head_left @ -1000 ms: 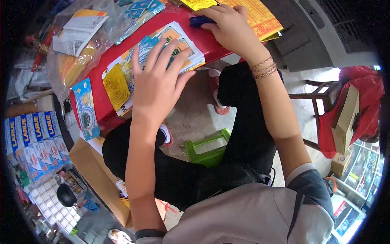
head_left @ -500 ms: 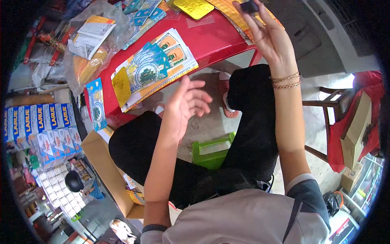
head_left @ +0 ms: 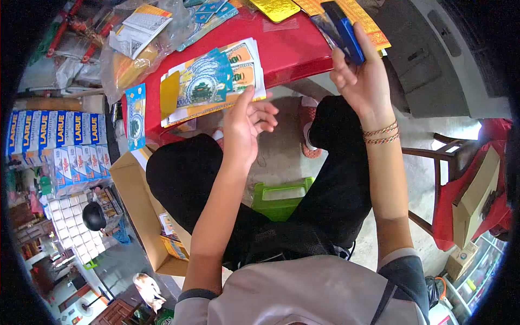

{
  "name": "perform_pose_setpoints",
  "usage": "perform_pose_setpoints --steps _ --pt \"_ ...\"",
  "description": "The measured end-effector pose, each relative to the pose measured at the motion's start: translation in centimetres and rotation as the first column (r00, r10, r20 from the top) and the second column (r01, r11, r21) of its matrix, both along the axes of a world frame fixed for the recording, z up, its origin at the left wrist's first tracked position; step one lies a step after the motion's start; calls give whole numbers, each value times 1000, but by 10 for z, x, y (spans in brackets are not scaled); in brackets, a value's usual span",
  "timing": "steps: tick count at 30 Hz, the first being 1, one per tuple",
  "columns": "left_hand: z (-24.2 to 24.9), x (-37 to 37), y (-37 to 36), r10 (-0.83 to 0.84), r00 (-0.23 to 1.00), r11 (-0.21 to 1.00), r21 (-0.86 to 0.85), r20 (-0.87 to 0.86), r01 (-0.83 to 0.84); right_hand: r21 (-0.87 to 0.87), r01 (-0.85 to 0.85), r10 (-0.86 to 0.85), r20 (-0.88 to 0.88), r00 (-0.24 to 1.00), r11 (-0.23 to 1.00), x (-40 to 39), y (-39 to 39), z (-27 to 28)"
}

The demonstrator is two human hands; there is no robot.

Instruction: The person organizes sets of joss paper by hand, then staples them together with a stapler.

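My right hand [head_left: 365, 84], with a braided bracelet at the wrist, grips a blue and black stapler [head_left: 346, 35] above the right part of the red table. My left hand [head_left: 248, 120] holds nothing, its fingers apart and half curled. Its thumb overlaps the front edge of a layered stack of printed paper notes [head_left: 244, 67] in this view. On that stack lie fanned blue notes [head_left: 203, 81] and a gold foil sheet [head_left: 169, 95] at the left end.
The red table [head_left: 292, 46] also carries a gold pad [head_left: 275, 8], orange printed sheets [head_left: 355, 19] and a plastic bag [head_left: 130, 67]. A blue note [head_left: 136, 116] hangs over its left edge. Below are a cardboard box [head_left: 132, 200] and a green stool [head_left: 281, 200].
The stapler has turned in my right hand, now showing its blue length, and that hand has lowered slightly. My left hand has shifted a little; the view has tilted.
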State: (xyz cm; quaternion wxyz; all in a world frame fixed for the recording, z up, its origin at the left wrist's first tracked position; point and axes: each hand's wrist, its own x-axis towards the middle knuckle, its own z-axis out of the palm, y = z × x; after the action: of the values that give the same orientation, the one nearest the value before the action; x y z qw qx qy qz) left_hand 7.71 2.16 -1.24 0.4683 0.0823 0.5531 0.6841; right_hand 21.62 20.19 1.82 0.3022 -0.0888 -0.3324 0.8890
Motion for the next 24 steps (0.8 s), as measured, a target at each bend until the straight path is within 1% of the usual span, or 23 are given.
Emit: perform_pose_setpoints --steps 1,2,3,4,5,6,7,8,9,11,12,15,16,18,19,21,22,23,24 --pt "-2 -1 -8 -25 1000 1000 4 -19 25 5 -13 12 73 997 1000 0 -3 -2" --pt "-3 -3 -16 -23 1000 1000 8 -15 23 37 -191 190 48 981 981 4 4 -12" --pt "-5 -5 -26 -54 999 998 -10 -4 54 39 -195 193 54 980 980 4 -3 -10" --pt "-6 -7 -35 -86 996 996 -29 8 86 74 -200 185 173 967 977 7 -19 -6" --pt "-6 -7 -43 -80 997 996 -27 16 81 107 -211 172 291 941 972 11 -34 -3" --pt "-4 -7 -49 -51 999 999 -16 14 51 120 -259 211 316 925 958 15 -45 -2" --pt "-3 -9 -55 -19 1000 1000 -5 13 19 118 -346 298 302 905 931 17 -54 -5" --pt "-4 -13 -62 -44 999 999 29 27 43 108 -338 286 336 897 935 18 -68 -9" --pt "-8 -16 -69 -31 999 999 30 40 29 100 -330 273 371 888 939 17 -81 -14" --pt "-15 -23 -79 -86 995 993 89 56 81 78 -449 369 455 811 890 22 -97 -29" --pt "-15 -25 -83 -88 993 992 96 80 80 155 -482 357 491 795 862 18 -105 -35" --pt "-18 -27 -89 -73 993 986 157 90 58 54 -490 406 484 775 870 9 -125 -40" --pt "-22 -28 -90 -78 992 983 175 96 60 50 -503 414 500 761 863 5 -128 -40" --pt "-24 -26 -91 -46 989 984 176 143 21 -53 -458 436 420 796 887 -1 -133 -40" --pt "-23 -25 -91 -30 985 986 168 172 1 -58 -473 448 437 780 879 -3 -133 -39" --pt "-22 -27 -93 -12 985 985 171 174 -18 -74 -419 408 434 803 905 -8 -135 -38" --pt "-22 -28 -94 -22 959 976 212 284 -41 -37 -410 380 459 803 911 -9 -136 -40" --pt "-23 -30 -95 -37 921 965 252 388 -67 -39 -420 388 470 793 907 -10 -137 -40" --pt "-24 -30 -94 -33 917 965 251 397 -74 -32 -408 373 476 797 912 -11 -138 -40"
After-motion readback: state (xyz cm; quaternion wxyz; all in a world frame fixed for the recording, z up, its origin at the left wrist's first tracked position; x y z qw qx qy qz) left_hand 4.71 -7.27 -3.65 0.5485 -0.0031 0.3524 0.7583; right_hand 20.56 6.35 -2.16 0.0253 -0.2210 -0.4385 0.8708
